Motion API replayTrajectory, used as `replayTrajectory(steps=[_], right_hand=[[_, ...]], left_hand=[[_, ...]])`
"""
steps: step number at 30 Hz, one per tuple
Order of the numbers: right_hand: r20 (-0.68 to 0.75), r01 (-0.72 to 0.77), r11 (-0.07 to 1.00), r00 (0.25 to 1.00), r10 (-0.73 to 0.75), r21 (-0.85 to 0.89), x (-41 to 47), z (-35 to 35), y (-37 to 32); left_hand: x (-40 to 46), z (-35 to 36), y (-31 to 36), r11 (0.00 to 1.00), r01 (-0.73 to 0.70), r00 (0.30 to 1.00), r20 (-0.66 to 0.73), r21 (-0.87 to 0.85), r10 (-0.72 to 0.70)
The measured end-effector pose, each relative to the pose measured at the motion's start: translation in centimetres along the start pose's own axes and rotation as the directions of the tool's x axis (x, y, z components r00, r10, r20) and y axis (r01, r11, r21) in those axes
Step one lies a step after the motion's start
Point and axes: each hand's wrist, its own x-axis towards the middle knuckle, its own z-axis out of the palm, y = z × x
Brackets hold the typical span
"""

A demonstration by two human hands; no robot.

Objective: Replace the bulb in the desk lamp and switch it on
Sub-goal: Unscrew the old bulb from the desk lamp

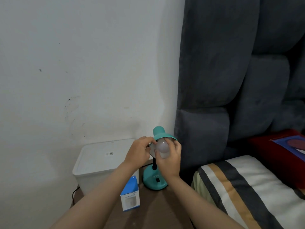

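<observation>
Head view: a teal desk lamp [155,180] stands at the back right corner of a brown bedside table [158,210], its round base with a black switch on the table top and its shade [162,135] tipped so the opening faces the camera. A white bulb [162,147] sits in the mouth of the shade, its dome pointing out toward the person.

The right hand [170,160] is cupped around the bulb from below and from the right, fingers curled narrowly on the glass, thumb against its left side; it grips the bulb. The left hand [140,152] is pinched on the left rim of the shade, thumb and forefinger closed on the edge, the other fingers folded loosely behind. The two hands are just beside each other, nearly touching at the bulb.

A small blue and white box [130,195] stands upright near the table's left edge, just left of the lamp base. Behind it, at the back left, a white lidded bin [100,161] bears a small label. A dark cable hangs beside the table's left edge. To the right lies a striped pillow [244,194] against a grey padded headboard [231,71].
</observation>
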Motion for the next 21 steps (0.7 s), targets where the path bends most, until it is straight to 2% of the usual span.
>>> replayTrajectory(steps=[4,7,11,13,18,21], right_hand=[[0.0,-0.107,0.994,0.994,0.107,-0.023,0.3,0.3,-0.2],[0.055,-0.05,0.998,0.997,0.051,-0.036,0.5,-0.2,0.0],[0.156,0.095,0.986,0.985,-0.073,-0.135,1.0,-1.0,0.7],[0.148,0.118,0.982,0.984,-0.096,-0.148,0.9,-1.2,1.1],[0.071,-0.014,0.999,0.997,0.017,-0.045,0.2,-0.6,1.0],[0.105,-0.007,0.999,0.994,0.01,-0.035,0.2,-0.6,1.1]], left_hand=[[-0.3,-0.1,0.3,1.0,-0.026,0.999,-0.024,0.016,0.026],[-0.5,-0.2,0.3,0.999,-0.038,0.998,-0.042,0.015,0.038],[-0.5,0.0,0.3,0.999,-0.037,0.998,-0.051,0.005,0.038],[-0.4,0.0,0.3,0.999,-0.034,0.998,-0.052,0.003,0.034],[-0.4,0.2,0.3,1.0,-0.029,0.998,-0.055,0.006,0.029],[-0.5,0.1,0.1,1.0,-0.019,0.998,-0.057,0.001,0.019]])
